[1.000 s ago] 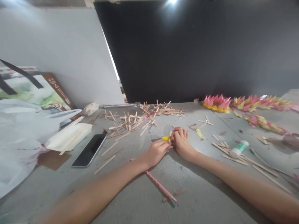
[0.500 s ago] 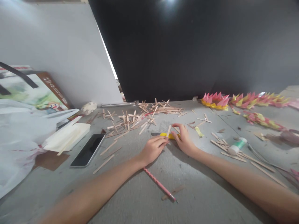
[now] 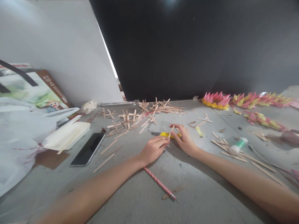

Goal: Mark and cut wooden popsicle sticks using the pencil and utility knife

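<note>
Near the middle of the grey table, my left hand (image 3: pixel 154 150) pinches the lower end of a short wooden stick (image 3: pixel 171 131), which stands slanted. My right hand (image 3: pixel 185 140) is curled just to the right, its fingers close around the upper part of the same stick; whether they press on it is too small to tell. Behind the stick a yellow cutter (image 3: pixel 164 134) lies on the table with its dark blade pointing left. Beyond it spreads a pile of wooden sticks (image 3: pixel 169 109). A pink pencil (image 3: pixel 160 184) lies nearer, below my left wrist.
On the left are a phone (image 3: pixel 88 149), a white tray (image 3: pixel 70 137) and a plastic bag (image 3: pixel 21 140). To the right lie a glue stick (image 3: pixel 238 146), loose sticks and pink-yellow paper crowns (image 3: pixel 216 100). A dark panel (image 3: pixel 168 53) stands behind.
The stick between my hands has tilted and shifted slightly to the right. My left hand has moved a little to the right with it.
</note>
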`<state>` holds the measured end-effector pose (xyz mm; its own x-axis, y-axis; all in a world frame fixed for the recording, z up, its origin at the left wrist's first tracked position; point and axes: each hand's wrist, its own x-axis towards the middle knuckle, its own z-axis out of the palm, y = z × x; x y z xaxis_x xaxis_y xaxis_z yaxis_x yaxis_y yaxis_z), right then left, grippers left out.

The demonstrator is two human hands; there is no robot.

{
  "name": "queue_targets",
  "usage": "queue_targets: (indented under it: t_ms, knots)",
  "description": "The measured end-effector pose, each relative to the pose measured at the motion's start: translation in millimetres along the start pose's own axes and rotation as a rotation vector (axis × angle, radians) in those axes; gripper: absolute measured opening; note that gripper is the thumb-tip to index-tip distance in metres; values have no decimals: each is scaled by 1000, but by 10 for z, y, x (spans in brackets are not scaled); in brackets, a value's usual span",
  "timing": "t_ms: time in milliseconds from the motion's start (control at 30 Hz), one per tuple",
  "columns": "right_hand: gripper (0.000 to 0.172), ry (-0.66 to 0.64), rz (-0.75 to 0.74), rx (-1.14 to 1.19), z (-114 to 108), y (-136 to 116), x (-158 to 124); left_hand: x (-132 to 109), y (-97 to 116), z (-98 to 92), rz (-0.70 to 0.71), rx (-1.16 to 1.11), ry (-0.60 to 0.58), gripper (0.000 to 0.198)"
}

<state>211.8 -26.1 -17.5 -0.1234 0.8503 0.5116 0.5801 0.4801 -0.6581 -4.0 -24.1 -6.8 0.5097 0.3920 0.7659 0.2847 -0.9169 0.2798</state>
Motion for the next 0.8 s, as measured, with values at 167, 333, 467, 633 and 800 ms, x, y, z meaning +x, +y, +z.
queue_targets:
  t_ms: [167,333,467,633,800]
  knots:
    - [27,-19,10,22,-13,-15,-1,-3,-1,-2,-6,3,-4,17]
    - [28,-29,12,41,-22,-28,-7,-15,-10,7,9,8,0,15]
    - [28,-26,0,70,-21,-32,-1,-30,-19,16,-10,1,-3,16]
    - [27,-5,-17,92,-14,-23,6,-34,-27,21,-2,-8,7,15]
    - [23,-4,-12,83,-12,-17,5,-22,-17,14,-9,-6,-2,16]
